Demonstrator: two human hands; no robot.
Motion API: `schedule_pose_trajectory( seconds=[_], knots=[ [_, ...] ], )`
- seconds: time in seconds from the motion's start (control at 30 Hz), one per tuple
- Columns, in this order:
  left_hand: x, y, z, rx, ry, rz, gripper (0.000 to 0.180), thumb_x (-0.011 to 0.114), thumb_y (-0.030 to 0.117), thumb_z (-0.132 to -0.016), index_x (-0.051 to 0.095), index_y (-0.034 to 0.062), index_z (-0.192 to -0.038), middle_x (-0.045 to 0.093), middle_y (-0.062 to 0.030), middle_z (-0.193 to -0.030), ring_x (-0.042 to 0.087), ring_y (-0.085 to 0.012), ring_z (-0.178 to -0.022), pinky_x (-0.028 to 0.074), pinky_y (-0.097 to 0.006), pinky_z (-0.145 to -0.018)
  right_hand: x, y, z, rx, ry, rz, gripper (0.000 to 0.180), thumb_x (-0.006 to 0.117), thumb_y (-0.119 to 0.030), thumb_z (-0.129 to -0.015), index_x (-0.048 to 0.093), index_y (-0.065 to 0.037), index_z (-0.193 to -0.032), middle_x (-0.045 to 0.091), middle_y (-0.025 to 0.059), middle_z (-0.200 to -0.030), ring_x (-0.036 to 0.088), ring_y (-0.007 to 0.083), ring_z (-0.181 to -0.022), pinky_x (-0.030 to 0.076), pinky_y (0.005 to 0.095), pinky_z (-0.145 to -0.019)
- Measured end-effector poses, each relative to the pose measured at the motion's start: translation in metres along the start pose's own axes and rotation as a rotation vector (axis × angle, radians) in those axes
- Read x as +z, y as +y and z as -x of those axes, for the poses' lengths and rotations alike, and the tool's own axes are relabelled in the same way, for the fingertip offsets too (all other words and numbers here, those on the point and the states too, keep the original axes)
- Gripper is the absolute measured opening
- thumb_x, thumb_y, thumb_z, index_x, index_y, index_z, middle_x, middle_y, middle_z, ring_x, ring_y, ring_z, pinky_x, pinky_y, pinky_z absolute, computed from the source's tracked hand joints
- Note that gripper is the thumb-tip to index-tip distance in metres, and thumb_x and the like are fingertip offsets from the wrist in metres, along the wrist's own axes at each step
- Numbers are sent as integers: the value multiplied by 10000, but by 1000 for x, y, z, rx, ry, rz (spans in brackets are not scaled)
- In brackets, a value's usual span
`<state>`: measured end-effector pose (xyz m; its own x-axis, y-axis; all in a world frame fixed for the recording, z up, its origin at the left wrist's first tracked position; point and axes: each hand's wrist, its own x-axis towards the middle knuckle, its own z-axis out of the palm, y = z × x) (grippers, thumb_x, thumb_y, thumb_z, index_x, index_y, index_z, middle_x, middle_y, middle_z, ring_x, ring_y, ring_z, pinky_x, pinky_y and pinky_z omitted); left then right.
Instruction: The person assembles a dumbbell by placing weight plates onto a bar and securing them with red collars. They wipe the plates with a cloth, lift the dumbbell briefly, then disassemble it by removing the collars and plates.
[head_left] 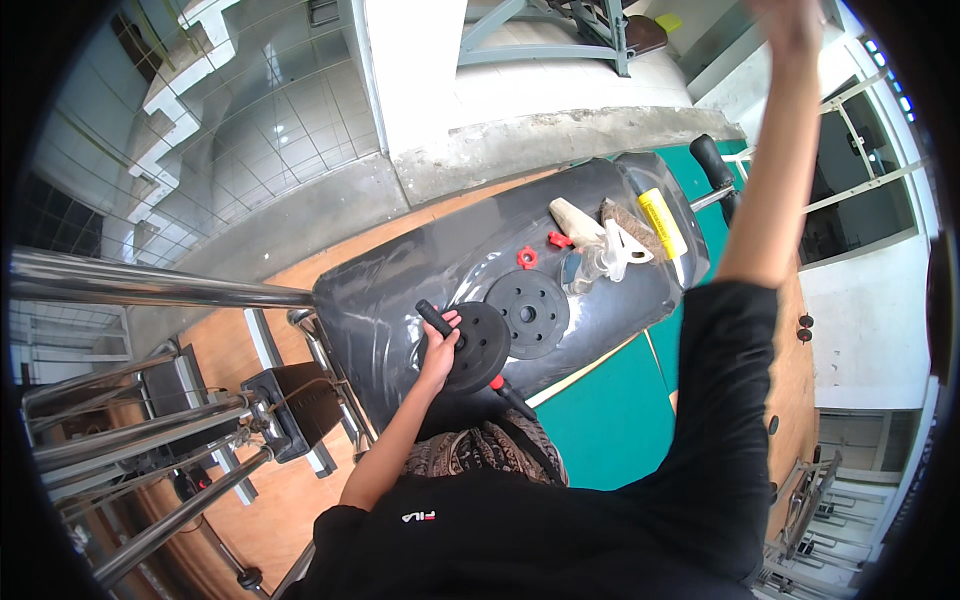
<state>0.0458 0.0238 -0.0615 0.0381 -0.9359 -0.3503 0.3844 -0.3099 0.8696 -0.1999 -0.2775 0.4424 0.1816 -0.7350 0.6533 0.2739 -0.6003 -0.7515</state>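
My left hand [441,348] is closed at the dumbbell bar [433,318], beside a round black weight plate [480,348]. The bar's dark end sticks out past my fingers; on the near side of the plate a red collar [497,382] and another black bar end show. A second black plate [527,313] lies flat on the padded bench, touching or just beside the first. Two red star-shaped nuts, one near [527,257] and one farther [559,239], rest beyond it. Raised high at the upper right, my right hand [792,28] is blurred and cut off by the frame edge.
On the black bench [390,265] lie a yellow tube-shaped thing [662,225], a pale cloth-like item [575,220] and a clear plastic bag [598,262]. Metal gym bars [170,280] stand at left. A green mat [610,410] covers floor at right; a padded roller [710,160] sits beyond.
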Motion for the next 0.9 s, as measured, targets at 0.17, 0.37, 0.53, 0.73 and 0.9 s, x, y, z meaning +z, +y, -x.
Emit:
schedule_pose_trajectory(
  seconds=[0.17, 0.37, 0.53, 0.73, 0.9],
  knots=[
    [-8, -7, -9, 126, -83, -157, 616, 436, -44, -909, 70, 48, -1395, 434, -152, -1285, 504, -234, -1175, 377, -353, -1002, 49, 117, 231, 356, -472, 567, 237, 516, -227, -924, 580, -48, -1067, 585, 23, -999, 561, 120, -939, 456, 286, -837],
    [-28, -15, -7, 307, -25, -597, 543, 553, 201, -918, 258, 21, -1338, 582, -157, -1160, 540, -324, -1116, 394, -437, -951, 60, 183, 458, 1367, -1164, 743, 493, 599, -276, -829, 504, -18, -1238, 612, 144, -1117, 602, 259, -1006, 476, 351, -864],
    [-27, -15, -7, 192, -10, -606, 584, 556, 307, -915, 272, 45, -1352, 606, -161, -1146, 559, -368, -1084, 352, -473, -973, 123, 198, 554, 1096, -469, 641, 418, 657, -234, -771, 582, -32, -1130, 609, 183, -1126, 617, 308, -976, 474, 390, -862],
    [-25, 9, 46, 326, -126, -974, 1251, 806, 506, -594, 33, 34, -1457, 221, -186, -1465, 286, -414, -1319, 252, -511, -1070, 161, 214, 568, 1043, -241, 915, 307, 604, -164, -767, 634, -38, -1045, 636, 192, -1044, 588, 372, -999, 453, 426, -885],
    [-29, 27, 65, 574, -144, -1173, 783, 794, 207, -607, 469, 110, -1313, 470, -113, -1298, 439, -367, -1232, 328, -524, -1039, 159, 212, 555, 846, -355, 913, 288, 598, -143, -762, 642, -43, -1028, 649, 200, -970, 594, 374, -966, 453, 434, -875]
  ],
)
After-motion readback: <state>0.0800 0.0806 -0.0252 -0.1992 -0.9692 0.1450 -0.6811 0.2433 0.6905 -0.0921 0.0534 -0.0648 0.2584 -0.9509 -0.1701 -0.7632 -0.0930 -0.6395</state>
